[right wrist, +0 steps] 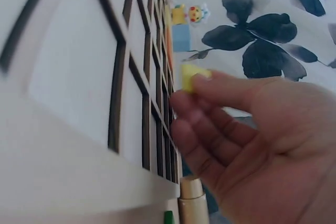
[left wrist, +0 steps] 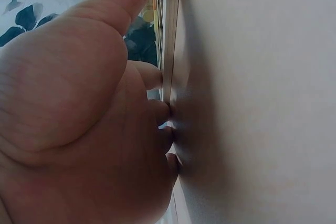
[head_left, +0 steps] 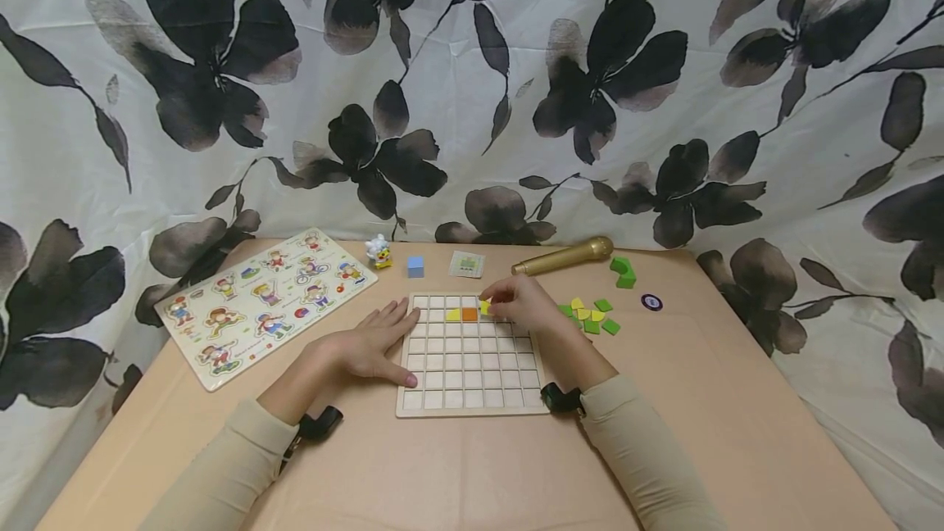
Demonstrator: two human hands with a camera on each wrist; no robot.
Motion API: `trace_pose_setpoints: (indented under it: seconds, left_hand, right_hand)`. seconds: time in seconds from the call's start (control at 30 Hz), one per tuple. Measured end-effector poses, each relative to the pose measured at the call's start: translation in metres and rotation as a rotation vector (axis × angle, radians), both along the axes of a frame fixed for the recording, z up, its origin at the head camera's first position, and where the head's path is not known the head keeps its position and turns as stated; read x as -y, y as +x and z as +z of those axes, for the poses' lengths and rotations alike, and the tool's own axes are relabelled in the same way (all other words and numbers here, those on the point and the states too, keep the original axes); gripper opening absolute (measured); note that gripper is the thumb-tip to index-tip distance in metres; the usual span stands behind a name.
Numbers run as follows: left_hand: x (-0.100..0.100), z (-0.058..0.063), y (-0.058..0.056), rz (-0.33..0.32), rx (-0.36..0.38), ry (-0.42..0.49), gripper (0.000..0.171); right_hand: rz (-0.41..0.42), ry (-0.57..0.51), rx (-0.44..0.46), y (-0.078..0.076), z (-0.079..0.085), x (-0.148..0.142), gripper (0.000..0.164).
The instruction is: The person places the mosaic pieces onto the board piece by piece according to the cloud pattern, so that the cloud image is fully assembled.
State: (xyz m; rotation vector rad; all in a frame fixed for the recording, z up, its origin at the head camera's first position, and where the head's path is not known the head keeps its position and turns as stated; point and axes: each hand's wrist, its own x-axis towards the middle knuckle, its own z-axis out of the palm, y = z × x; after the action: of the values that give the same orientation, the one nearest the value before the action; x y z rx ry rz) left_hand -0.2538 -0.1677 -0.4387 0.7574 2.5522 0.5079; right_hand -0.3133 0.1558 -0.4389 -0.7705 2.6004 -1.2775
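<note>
1. Yellow tile (head_left: 484, 307): pinched between the thumb and fingers of the right hand (head_left: 525, 304), at the far part of the grid board (head_left: 472, 379). Contact between tile and board cannot be confirmed.
2. Right hand: narrow grip at the thumb and forefinger; the other fingers are curled in the right wrist view.
3. Left hand (head_left: 372, 347): wide, fingers spread, with the fingertips and thumb touching the left edge of the grid board.
4. Seated tiles: another yellow tile (head_left: 453, 315) and an orange tile (head_left: 469, 315) lie side by side in the second row from the far edge – orange on the right, nearest the pinched tile.
5. Right of the board: loose tiles (head_left: 610, 326), green and yellow, lie in a scatter. Green blocks (head_left: 625, 279) sit beyond them, with a dark disc (head_left: 652, 302) further right.
6. Beyond the board, left to right: toy figure (head_left: 378, 252), blue cube (head_left: 416, 267), small card (head_left: 468, 265), gold stick (head_left: 564, 256) – wider and rounded at its right end.
7. Left of the board: a picture board (head_left: 246, 307) lies at an angle.
8. Surround: worktop (head_left: 413, 474) below; floral cloth (head_left: 472, 129) hanging behind.
</note>
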Motion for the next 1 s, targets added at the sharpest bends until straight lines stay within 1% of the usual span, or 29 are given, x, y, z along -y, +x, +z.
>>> trace_pose_setpoints:
  seconds: [0.2, 0.4, 0.5, 0.53, 0.67, 0.73, 0.8, 0.9, 1.0]
  left_hand:
    - [0.001, -0.001, 0.0, -0.015, -0.003, 0.025, 0.125]
    - [0.003, -0.008, -0.002, -0.006, -0.01, 0.057, 0.129]
    - [0.002, -0.004, -0.001, -0.014, -0.005, 0.052, 0.128]
    - [0.002, -0.005, -0.002, -0.012, -0.005, 0.045, 0.127]
    - [0.002, -0.001, -0.001, -0.009, -0.007, 0.016, 0.125]
    - [0.002, 0.0, 0.0, -0.01, -0.004, 0.028, 0.125]
    - [0.002, 0.003, 0.002, -0.018, -0.001, 0.043, 0.125]
    - [0.002, 0.004, 0.003, -0.027, 0.005, 0.062, 0.126]
    - [0.001, 0.004, 0.002, -0.029, 0.002, 0.051, 0.125]
  right_hand:
    - [0.013, 0.07, -0.066, -0.003, -0.011, 0.001, 0.021]
    - [0.057, 0.136, -0.109, -0.001, -0.01, 0.002, 0.026]
    - [0.077, 0.168, -0.116, 0.001, -0.007, 0.003, 0.029]
    - [0.081, 0.177, -0.12, 0.001, -0.006, 0.004, 0.029]
    - [0.072, 0.208, -0.16, 0.003, -0.004, 0.007, 0.026]
    - [0.062, 0.22, -0.185, 0.003, -0.005, 0.007, 0.023]
    - [0.052, 0.228, -0.192, 0.003, -0.005, 0.007, 0.022]
    - [0.049, 0.244, -0.183, 0.004, -0.004, 0.006, 0.025]
    - [0.04, 0.248, -0.157, 0.005, 0.003, 0.004, 0.032]
